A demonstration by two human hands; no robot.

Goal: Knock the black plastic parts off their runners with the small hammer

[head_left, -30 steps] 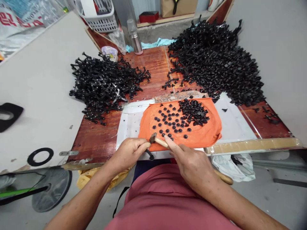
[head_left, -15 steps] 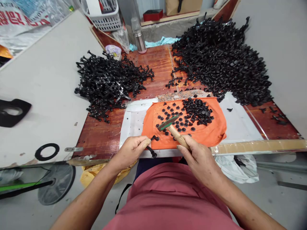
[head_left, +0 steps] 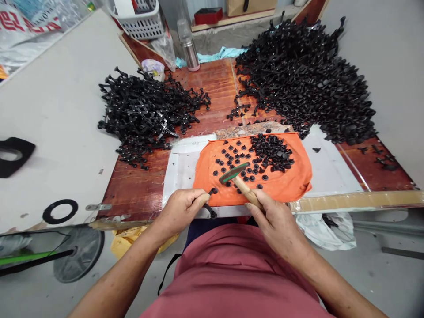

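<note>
My left hand (head_left: 179,210) is closed on a small black plastic part (head_left: 210,204), pinning it at the near edge of an orange cloth (head_left: 291,176). My right hand (head_left: 273,221) grips the wooden handle of a small hammer (head_left: 236,173), whose green-marked head hangs raised a little above the cloth, right of the part. Several small black round caps (head_left: 238,159) are laid out on the cloth, with a heap of them (head_left: 272,152) at its far right.
A pile of black strap parts (head_left: 145,112) lies on the wooden table (head_left: 139,190) at left, and a bigger pile (head_left: 304,79) at right. A steel bottle (head_left: 189,48) and white basket (head_left: 139,22) stand at the back. A fan base (head_left: 77,256) sits on the floor.
A second ago the hammer head was down on the part by my left fingers; since then my right hand has lifted it up and to the right. My left hand kept its hold.
</note>
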